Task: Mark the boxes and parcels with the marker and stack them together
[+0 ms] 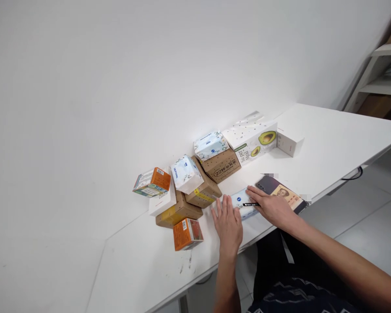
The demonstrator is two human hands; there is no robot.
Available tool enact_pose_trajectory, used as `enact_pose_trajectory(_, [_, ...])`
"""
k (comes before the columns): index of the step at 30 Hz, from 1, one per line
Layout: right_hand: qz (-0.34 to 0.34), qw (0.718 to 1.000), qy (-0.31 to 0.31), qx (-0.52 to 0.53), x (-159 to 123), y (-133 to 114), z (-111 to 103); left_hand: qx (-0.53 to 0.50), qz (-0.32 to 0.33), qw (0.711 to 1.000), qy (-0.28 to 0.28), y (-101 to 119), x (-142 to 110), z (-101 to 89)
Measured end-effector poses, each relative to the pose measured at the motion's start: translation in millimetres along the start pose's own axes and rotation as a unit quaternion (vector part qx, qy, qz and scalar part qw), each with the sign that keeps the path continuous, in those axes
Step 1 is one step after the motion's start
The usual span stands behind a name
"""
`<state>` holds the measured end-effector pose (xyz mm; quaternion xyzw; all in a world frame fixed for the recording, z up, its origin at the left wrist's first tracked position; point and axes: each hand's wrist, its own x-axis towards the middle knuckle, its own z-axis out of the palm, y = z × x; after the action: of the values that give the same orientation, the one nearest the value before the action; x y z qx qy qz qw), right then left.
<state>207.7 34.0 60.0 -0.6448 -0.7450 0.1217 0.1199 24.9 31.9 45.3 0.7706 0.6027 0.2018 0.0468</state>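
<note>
A pale blue tissue pack [240,201] lies on the white table [329,143] near its front edge. My left hand [228,221] lies flat on the table with fingers stretched out, touching the pack's left end. My right hand [271,206] rests on the pack's right part, and a black pen [249,204] shows under its fingers. Just right of that hand lies a dark phone [270,184] with a banknote-printed item [291,198] beside it.
Several boxes stand along the wall: an orange box [151,182], an orange carton [187,234], brown cartons [179,211] [220,165], tissue packs [185,174] [211,145], an avocado box [251,140], a white box [289,141]. Shelves [382,65] stand at far right.
</note>
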Motion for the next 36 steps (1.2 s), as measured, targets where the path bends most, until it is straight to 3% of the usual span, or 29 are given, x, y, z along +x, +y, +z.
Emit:
enact_pose_trajectory(5, [0.003, 1.0, 0.011, 0.023, -2.7, 3.4, 11.2, -0.069, -0.082, 0.994, 0.005, -10.5, -1.9, 1.7])
enact_pose_trajectory(9, [0.036, 0.999, 0.023, 0.03, -5.3, -2.6, 14.2, -0.204, -0.131, 0.97, -0.005, -11.7, -4.8, 6.5])
enact_pose_trajectory(12, [0.062, 0.996, 0.033, 0.054, -6.1, -4.7, 16.4, -0.313, -0.158, 0.936, -0.001, -13.1, -4.6, 10.8])
enact_pose_trajectory(15, [0.049, 0.985, 0.047, 0.159, -6.4, 2.0, 19.0, -0.402, -0.184, 0.897, 0.014, -19.3, -5.1, 16.0])
enact_pose_trajectory(18, [0.057, 0.945, 0.075, 0.312, -10.7, 19.2, 21.9, -0.516, -0.207, 0.831, 0.026, -32.1, -12.1, 22.0])
enact_pose_trajectory(20, [0.097, 0.915, 0.073, 0.384, -16.9, 31.9, 25.7, -0.585, -0.188, 0.789, 0.004, -41.7, -19.9, 25.1])
enact_pose_trajectory(21, [0.117, 0.905, 0.066, 0.404, -20.4, 36.9, 28.4, -0.6, -0.163, 0.783, -0.016, -45.5, -23.7, 26.1])
enact_pose_trajectory(22, [0.129, 0.898, 0.058, 0.416, -23.8, 40.4, 31.6, -0.595, -0.133, 0.792, -0.032, -48.3, -26.8, 26.7])
enact_pose_trajectory(25, [0.114, 0.889, 0.062, 0.439, -30.7, 39.7, 40.9, -0.509, -0.07, 0.856, -0.059, -47.5, -29.1, 26.4])
enact_pose_trajectory(28, [0.092, 0.876, 0.102, 0.463, -32.6, 27.9, 44.6, -0.441, -0.071, 0.893, -0.045, -36.4, -23.2, 20.8])
enact_pose_trajectory(30, [0.116, 0.857, 0.098, 0.492, -34.0, 18.8, 44.2, -0.413, -0.066, 0.908, -0.015, -27.2, -19.0, 10.9])
enact_pose_trajectory(36, [0.181, 0.724, -0.029, 0.665, -43.9, -3.5, 42.4, -0.243, -0.016, 0.968, 0.054, -0.6, -13.4, -37.5])
